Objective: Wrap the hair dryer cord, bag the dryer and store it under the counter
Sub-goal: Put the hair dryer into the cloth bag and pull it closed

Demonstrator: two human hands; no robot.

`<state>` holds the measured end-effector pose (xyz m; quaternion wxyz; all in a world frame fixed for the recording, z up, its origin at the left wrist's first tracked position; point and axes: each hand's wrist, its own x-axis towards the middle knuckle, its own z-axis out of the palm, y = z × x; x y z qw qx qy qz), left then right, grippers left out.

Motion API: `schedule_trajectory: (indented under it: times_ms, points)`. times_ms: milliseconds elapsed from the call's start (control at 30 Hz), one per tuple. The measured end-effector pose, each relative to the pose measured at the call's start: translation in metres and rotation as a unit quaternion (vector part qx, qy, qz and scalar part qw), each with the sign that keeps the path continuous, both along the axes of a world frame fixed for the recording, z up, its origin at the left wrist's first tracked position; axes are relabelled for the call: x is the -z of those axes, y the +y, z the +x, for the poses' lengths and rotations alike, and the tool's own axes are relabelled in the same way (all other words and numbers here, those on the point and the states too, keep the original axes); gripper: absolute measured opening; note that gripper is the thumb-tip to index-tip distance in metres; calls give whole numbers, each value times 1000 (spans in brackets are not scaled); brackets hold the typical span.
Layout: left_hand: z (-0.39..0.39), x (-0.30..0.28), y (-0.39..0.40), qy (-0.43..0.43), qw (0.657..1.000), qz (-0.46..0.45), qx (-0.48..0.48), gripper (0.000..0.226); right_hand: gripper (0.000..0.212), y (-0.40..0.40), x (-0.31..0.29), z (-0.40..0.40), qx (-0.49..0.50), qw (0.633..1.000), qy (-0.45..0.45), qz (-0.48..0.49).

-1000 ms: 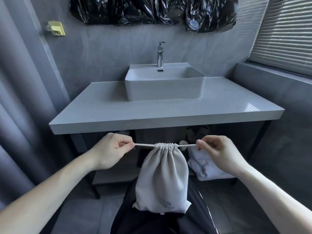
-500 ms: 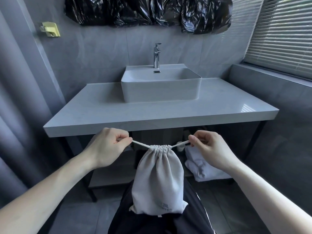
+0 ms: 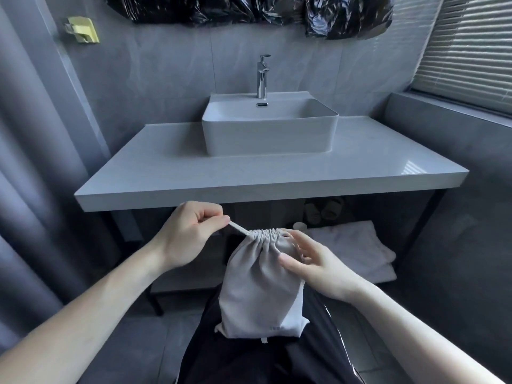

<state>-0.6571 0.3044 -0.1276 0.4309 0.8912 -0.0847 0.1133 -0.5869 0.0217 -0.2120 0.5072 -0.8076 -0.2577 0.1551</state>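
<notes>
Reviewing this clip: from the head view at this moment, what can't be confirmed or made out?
- Bag contents: the grey drawstring bag is cinched shut, so no dryer or cord shows.
- Print near the bag's bottom: too small to read.
- Right-side drawstring: the right hand covers it; the grip is unclear. The left hand visibly pinches its end.
- Back of the lower shelf: dark under the counter; items beyond the white towels are indistinct.

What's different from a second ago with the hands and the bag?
The right hand let go of its drawstring end and dropped to the side of the pouch, fingers open. The left hand keeps its grip on the left drawstring. The pouch mouth stays cinched; the counter is unchanged.
</notes>
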Motion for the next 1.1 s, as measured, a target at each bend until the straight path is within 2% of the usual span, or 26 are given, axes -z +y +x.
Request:
schedule_trajectory:
  times_ms: [67, 100, 133, 167, 200, 233, 333, 433, 567, 600, 667, 767, 867, 1000, 1100]
  points:
    - [3, -3, 6, 2, 1000, -3, -7, 50, 46, 9, 1, 5, 12, 999, -38, 4]
    - [3, -3, 10, 4, 1000, 3, -14, 50, 34, 12, 1, 10, 29, 997, -67, -8]
    - [4, -3, 15, 4, 1000, 12, -24, 50, 13, 14, -1, 12, 37, 995, -91, -16]
    - [4, -1, 19, 2, 999, 22, -36, 50, 20, 14, -1, 16, 39, 991, -123, -35]
    - [3, 1, 23, -1, 999, 26, -47, 50, 39, 16, -4, 18, 39, 988, -145, -38]
    - [3, 4, 27, -4, 998, 26, -55, 51, 50, 15, -4, 20, 46, 984, -167, -41]
    - [2, 20, 31, 10, 998, 20, -57, 52, 56, 10, -3, 21, 60, 970, -229, -60]
    - [4, 38, 32, 31, 997, 15, -64, 53, 58, 10, 1, 23, 57, 976, -205, -37]
    - [7, 43, 36, 23, 997, -22, -73, 51, 51, 10, -3, 25, 41, 973, -219, -56]
    - [8, 41, 35, 14, 997, -35, -70, 51, 44, 12, -7, 25, 27, 974, -218, -52]
    - [11, 35, 30, -7, 997, -56, -60, 49, 10, 17, -16, 26, -5, 982, -179, -64]
    - [20, 27, 23, -23, 996, -64, -58, 47, 41, 32, -23, 36, -38, 974, -189, -116]
    - [31, 29, 29, -15, 995, -58, -80, 48, 33, 47, -25, 44, -52, 955, -247, -158]
    - [32, 48, 42, 36, 992, -56, -104, 44, 9, 43, -26, 45, -34, 977, -187, -101]
    - [25, 72, 45, 90, 986, -89, -106, 36, 13, 34, -19, 41, 0, 996, -88, -16]
